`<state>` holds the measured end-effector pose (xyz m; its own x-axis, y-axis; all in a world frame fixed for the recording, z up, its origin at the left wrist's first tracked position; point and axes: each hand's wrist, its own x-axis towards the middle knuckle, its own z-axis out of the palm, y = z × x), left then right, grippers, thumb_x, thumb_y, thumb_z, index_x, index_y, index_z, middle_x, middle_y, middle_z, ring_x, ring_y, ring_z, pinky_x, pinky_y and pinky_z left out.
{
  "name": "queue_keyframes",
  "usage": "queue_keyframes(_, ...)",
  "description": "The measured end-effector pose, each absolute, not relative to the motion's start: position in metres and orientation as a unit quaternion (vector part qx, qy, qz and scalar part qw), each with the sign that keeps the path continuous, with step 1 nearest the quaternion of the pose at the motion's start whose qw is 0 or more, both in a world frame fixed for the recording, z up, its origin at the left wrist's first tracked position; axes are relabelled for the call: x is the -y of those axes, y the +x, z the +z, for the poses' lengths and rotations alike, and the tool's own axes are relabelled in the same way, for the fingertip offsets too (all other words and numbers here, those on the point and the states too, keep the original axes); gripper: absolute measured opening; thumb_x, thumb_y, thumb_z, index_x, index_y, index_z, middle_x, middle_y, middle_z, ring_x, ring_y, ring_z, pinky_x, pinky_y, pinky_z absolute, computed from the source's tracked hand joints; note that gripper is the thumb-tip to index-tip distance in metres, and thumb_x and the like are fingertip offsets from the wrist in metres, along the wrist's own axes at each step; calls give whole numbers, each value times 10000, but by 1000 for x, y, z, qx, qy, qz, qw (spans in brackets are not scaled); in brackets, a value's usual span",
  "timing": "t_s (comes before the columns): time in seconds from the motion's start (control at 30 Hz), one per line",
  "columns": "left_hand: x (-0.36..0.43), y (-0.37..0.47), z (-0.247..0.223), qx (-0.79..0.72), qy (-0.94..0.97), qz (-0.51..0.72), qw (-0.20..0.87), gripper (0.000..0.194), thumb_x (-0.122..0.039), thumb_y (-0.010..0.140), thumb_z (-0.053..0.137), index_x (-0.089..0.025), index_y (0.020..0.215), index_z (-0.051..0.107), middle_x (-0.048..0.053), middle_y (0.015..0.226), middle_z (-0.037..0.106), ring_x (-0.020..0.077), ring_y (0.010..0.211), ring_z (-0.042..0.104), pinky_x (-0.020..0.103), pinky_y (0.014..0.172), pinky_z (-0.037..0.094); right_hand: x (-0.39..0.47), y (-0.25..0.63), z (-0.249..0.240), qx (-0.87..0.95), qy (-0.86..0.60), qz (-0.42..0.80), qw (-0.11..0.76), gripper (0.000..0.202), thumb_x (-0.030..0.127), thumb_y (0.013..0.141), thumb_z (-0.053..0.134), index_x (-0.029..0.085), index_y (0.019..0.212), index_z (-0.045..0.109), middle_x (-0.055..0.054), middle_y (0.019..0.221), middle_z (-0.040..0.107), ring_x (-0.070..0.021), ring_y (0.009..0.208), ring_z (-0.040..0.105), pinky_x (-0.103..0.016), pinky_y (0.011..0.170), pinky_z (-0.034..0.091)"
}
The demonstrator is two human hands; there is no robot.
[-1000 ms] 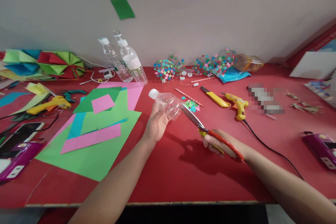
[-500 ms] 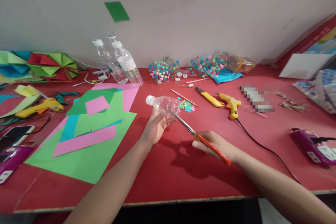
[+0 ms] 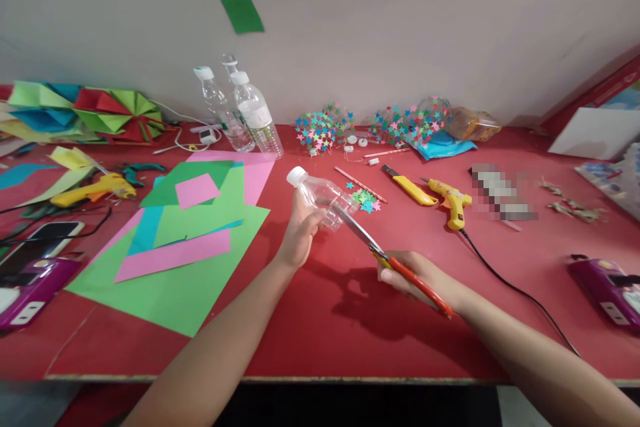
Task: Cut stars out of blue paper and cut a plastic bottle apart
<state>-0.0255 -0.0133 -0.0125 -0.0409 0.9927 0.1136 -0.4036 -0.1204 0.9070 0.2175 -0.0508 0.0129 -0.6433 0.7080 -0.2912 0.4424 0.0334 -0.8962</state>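
Observation:
Above the red table, my left hand (image 3: 300, 233) grips a clear plastic bottle piece (image 3: 323, 192) with a white cap, tilted with its cap to the upper left. My right hand (image 3: 413, 273) is closed round the handles of red-handled scissors (image 3: 415, 282). The scissor blades reach up and left to the lower edge of the bottle piece, overlapping it. Small star-shaped pieces (image 3: 367, 200) in green, blue and pink lie just right of the bottle piece, beside a striped straw (image 3: 360, 183).
Coloured paper sheets (image 3: 175, 300) lie left. Plastic bottles (image 3: 257, 117) and star-covered clear balls (image 3: 320, 130) stand along the wall. Rightward are a yellow cutter (image 3: 407, 187), a corded glue gun (image 3: 453, 203) and a purple socket block (image 3: 603, 290).
The whole view has shifted, so the table items appear farther right. The bottle piece is turned slightly, its cap a little higher, and both hands keep their hold.

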Motion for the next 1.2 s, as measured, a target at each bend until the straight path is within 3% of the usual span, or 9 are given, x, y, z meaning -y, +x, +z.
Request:
queue_keyframes(0.3,12,-27,-14,-357,420,652,521,656,-307,806,681,-301,1411,425,61,1197,640,255,1160,601,423,1008,479,56,216,14,722,-409,546,112,508,671,917,458,202,734,394,46,659,383,-97,586,325,-244,529,263)
queue_keyframes(0.67,10,-32,-18,-369,441,637,513,545,-301,784,693,-274,1303,527,38,999,654,225,977,633,400,924,494,57,213,10,736,-421,519,110,500,655,893,521,212,720,368,55,663,346,-104,604,294,-251,539,276)
queue_keyframes(1.2,10,-32,-16,-370,435,637,517,669,-287,767,707,-292,1391,466,46,1056,663,239,1023,632,425,964,482,59,211,8,714,-443,533,99,507,652,882,525,212,686,367,55,587,356,-81,520,288,-234,460,245)
